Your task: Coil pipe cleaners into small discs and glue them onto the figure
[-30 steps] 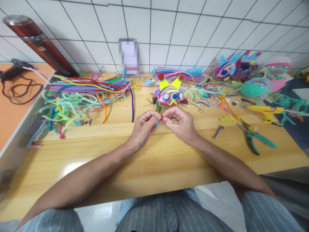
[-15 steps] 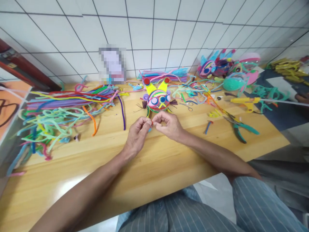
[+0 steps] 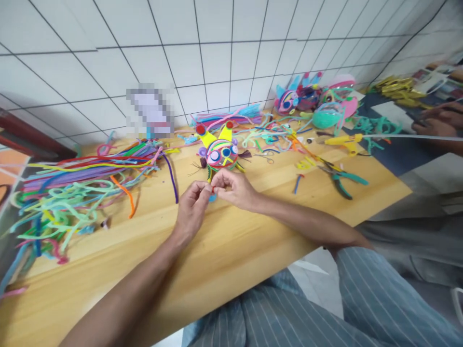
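Observation:
My left hand (image 3: 192, 205) and my right hand (image 3: 235, 189) meet in front of the colourful mask-like figure (image 3: 222, 153). Both pinch a short red pipe cleaner (image 3: 213, 190) between thumb and fingertips, most of it hidden by the fingers. Just below the fingertips shows a small blue piece (image 3: 212, 198); whether it joins the red one I cannot tell. The figure stands upright, with yellow horns tipped in red, round blue-and-white eyes and dark tassels at its sides.
Pipe cleaners (image 3: 90, 166) lie heaped on the left of the wooden table (image 3: 152, 270). At right are pliers (image 3: 342, 180), a yellow glue gun (image 3: 345, 141), small scissors (image 3: 267, 157) and a blue-red piece (image 3: 298, 183). More figures (image 3: 289, 101) stand behind. Another person's hands (image 3: 439, 120) appear far right.
The view has swung slightly right, so things sit further left. My hands keep their pinch on the red pipe cleaner, with little visible movement of the fingers.

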`<action>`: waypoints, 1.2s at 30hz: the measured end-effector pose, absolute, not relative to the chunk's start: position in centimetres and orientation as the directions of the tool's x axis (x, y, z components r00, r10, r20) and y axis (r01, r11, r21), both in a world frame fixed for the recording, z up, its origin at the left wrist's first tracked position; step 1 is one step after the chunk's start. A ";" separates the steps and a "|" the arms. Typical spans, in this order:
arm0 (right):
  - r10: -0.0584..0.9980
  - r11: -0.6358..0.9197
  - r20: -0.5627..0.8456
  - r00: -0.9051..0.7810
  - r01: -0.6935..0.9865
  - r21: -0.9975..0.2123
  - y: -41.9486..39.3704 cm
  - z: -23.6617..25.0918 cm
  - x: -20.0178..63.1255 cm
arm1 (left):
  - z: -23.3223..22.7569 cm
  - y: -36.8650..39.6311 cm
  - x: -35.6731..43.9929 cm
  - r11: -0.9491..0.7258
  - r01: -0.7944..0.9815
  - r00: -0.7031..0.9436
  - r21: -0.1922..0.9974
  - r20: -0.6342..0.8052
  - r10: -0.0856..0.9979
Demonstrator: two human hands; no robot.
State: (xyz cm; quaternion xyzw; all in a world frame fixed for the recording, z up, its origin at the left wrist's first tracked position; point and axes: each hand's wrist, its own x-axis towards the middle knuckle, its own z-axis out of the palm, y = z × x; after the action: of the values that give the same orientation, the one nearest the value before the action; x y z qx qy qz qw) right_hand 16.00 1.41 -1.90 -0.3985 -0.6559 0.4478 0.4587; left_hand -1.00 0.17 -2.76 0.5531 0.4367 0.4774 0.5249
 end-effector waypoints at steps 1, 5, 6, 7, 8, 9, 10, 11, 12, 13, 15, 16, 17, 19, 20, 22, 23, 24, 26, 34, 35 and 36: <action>0.929 0.295 0.255 -0.269 0.120 -0.948 1.4 -1.8 16.0 | -2.6 0.3 -1.2 -0.082 -0.003 0.183 0.997 0.081 0.980; 0.905 0.344 0.298 -0.304 0.113 -0.932 1.5 -0.8 16.4 | -1.5 0.7 -1.6 -0.130 0.074 0.199 0.989 0.113 0.974; 0.900 0.348 0.303 -0.314 0.098 -0.932 1.6 -0.5 16.5 | -1.2 0.8 -1.6 -0.131 0.088 0.190 0.987 0.112 0.975; 0.897 0.347 0.306 -0.319 0.080 -0.934 1.7 -0.2 16.7 | -0.8 0.8 -1.5 -0.127 0.095 0.186 0.987 0.108 0.977; 0.898 0.341 0.306 -0.316 0.061 -0.938 1.8 0.1 16.9 | -0.5 0.8 -1.4 -0.117 0.091 0.188 0.989 0.098 0.977; 0.901 0.330 0.302 -0.310 0.040 -0.943 1.9 0.5 17.1 | -0.1 0.8 -1.1 -0.104 0.075 0.197 0.992 0.088 0.976; 0.906 0.318 0.298 -0.301 0.019 -0.948 2.0 0.8 17.4 | 0.2 0.6 -0.8 -0.090 0.050 0.212 0.995 0.077 0.974; 0.909 0.307 0.293 -0.295 0.000 -0.952 2.0 1.2 17.7 | 0.5 0.4 -0.5 -0.077 0.019 0.227 0.997 0.070 0.971; 0.910 0.301 0.292 -0.293 -0.016 -0.954 1.9 1.5 18.1 | 0.7 0.2 0.0 -0.067 -0.012 0.236 0.998 0.068 0.969; 0.909 0.299 0.294 -0.296 -0.029 -0.954 1.7 1.7 18.5 | 1.0 -0.2 0.5 -0.062 -0.036 0.235 0.997 0.069 0.970; 0.900 0.320 0.315 -0.300 -0.033 -0.947 1.0 2.1 19.6 | 1.3 -1.0 1.6 -0.068 -0.057 0.210 0.996 0.078 0.975; 0.895 0.343 0.332 -0.299 -0.018 -0.939 0.5 2.2 20.2 | 1.5 -1.5 2.2 -0.074 -0.049 0.195 0.996 0.083 0.977; 0.888 0.369 0.350 -0.298 0.006 -0.929 -0.1 2.3 20.8 | 1.6 -2.0 2.7 -0.082 -0.030 0.187 0.996 0.086 0.979; 0.871 0.421 0.383 -0.307 0.068 -0.905 -1.1 2.4 22.0 | 1.9 -2.9 3.6 -0.095 0.041 0.195 0.995 0.085 0.977; 0.862 0.443 0.395 -0.317 0.093 -0.892 -1.6 2.5 22.5 | 2.1 -3.2 3.9 -0.099 0.083 0.211 0.992 0.079 0.974; 0.841 0.475 0.410 -0.352 0.121 -0.871 -2.3 2.4 23.5 | 2.5 -3.8 4.3 -0.102 0.157 0.254 0.982 0.060 0.965; 0.830 0.488 0.414 -0.375 0.127 -0.863 -2.6 2.4 23.9 | 2.8 -4.0 4.4 -0.104 0.183 0.279 0.978 0.049 0.959; 0.818 0.498 0.416 -0.396 0.129 -0.857 -2.7 2.3 24.2 | 3.0 -4.2 4.4 -0.105 0.203 0.305 0.974 0.040 0.952; 0.804 0.508 0.414 -0.428 0.133 -0.851 -2.9 2.1 24.6 | 3.4 -4.4 4.3 -0.114 0.229 0.354 0.967 0.026 0.935; 0.830 0.473 0.369 -0.419 0.175 -0.864 -2.9 0.5 24.5 | 2.2 -4.6 4.6 0.044 0.064 0.263 0.997 -0.059 0.963; 0.844 0.457 0.371 -0.389 0.158 -0.875 -2.9 0.3 24.4 | 1.9 -4.6 4.9 0.072 -0.011 0.233 0.997 -0.067 0.970; 0.857 0.440 0.371 -0.357 0.135 -0.888 -3.0 0.1 24.3 | 1.7 -4.7 5.1 0.099 -0.089 0.197 0.991 -0.079 0.977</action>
State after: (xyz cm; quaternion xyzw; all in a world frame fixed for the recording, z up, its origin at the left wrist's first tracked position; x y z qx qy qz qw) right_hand 24.28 -2.96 0.05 -0.3449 -0.7193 0.4013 0.4501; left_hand 5.11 -4.65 1.68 0.4981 0.4457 0.4501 0.5921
